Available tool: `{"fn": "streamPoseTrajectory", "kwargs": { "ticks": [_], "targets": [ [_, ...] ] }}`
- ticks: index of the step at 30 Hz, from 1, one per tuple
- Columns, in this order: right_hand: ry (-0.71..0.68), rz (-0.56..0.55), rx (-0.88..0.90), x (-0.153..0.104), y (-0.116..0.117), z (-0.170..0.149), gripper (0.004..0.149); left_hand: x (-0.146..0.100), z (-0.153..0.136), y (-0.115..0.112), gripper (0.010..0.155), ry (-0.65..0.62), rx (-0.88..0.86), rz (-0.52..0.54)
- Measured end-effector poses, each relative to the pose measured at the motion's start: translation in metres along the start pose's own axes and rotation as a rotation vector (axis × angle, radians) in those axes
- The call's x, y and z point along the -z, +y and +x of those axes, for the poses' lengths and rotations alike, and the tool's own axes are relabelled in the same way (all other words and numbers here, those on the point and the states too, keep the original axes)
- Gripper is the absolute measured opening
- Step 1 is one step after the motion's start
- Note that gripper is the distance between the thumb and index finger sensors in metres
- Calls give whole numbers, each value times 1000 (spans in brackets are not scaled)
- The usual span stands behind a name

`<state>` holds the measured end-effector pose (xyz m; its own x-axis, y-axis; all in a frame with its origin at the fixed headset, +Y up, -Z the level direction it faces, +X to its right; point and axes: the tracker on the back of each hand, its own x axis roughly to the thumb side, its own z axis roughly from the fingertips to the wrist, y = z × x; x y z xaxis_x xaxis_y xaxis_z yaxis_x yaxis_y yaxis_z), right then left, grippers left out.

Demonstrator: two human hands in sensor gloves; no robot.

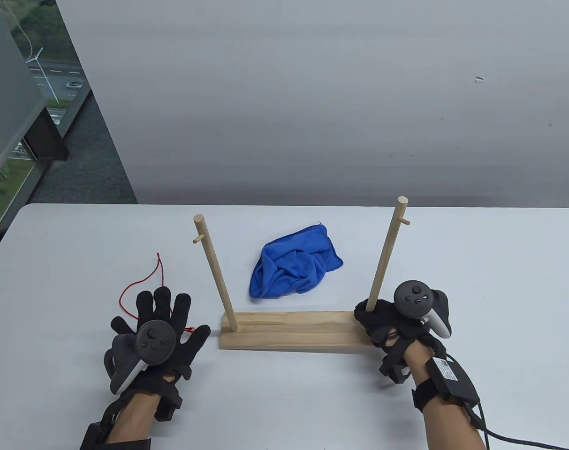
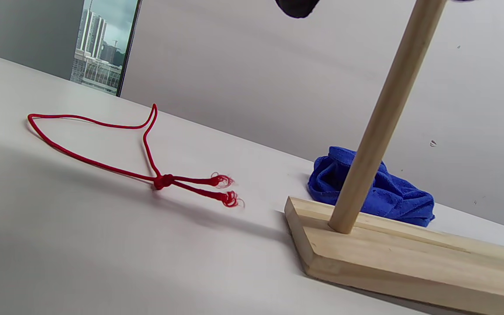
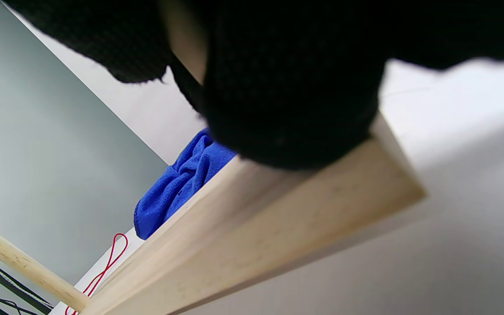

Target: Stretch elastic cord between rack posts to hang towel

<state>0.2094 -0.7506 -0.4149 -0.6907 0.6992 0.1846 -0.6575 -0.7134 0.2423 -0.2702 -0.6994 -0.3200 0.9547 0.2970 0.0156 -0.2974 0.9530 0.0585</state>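
From the table view, a wooden rack (image 1: 293, 330) stands on the white table (image 1: 500, 281), its left post (image 1: 216, 274) and right post (image 1: 386, 255) rising from a flat base, with a crumpled blue towel (image 1: 294, 268) lying just behind it between the posts. The left hand (image 1: 155, 335) hovers or rests left of the rack with fingers spread apart, covering part of the red elastic cord (image 1: 141, 283), whose loop lies on the table beyond the fingertips. The right hand (image 1: 397, 323) wraps the foot of the right post at the base's end, fingers closed on it. In the left wrist view, the cord (image 2: 103, 148) lies loose on the table, knotted with two frayed ends pointing toward the rack base (image 2: 409, 258); the towel (image 2: 378, 192) sits behind the post (image 2: 383, 118). In the right wrist view, gloved fingers (image 3: 286, 87) press on the base end (image 3: 278, 227), with towel (image 3: 177, 183) and cord (image 3: 107, 262) beyond.
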Motion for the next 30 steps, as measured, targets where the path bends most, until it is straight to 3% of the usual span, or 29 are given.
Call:
{"fn": "streamPoseTrajectory", "kwargs": {
  "ticks": [21, 30],
  "targets": [
    [95, 74, -118, 3, 11, -12, 50, 1, -1, -2, 88, 7, 3, -14],
    [151, 39, -79, -21, 3, -12, 70, 1, -4, -1, 87, 8, 1, -2]
  ]
}}
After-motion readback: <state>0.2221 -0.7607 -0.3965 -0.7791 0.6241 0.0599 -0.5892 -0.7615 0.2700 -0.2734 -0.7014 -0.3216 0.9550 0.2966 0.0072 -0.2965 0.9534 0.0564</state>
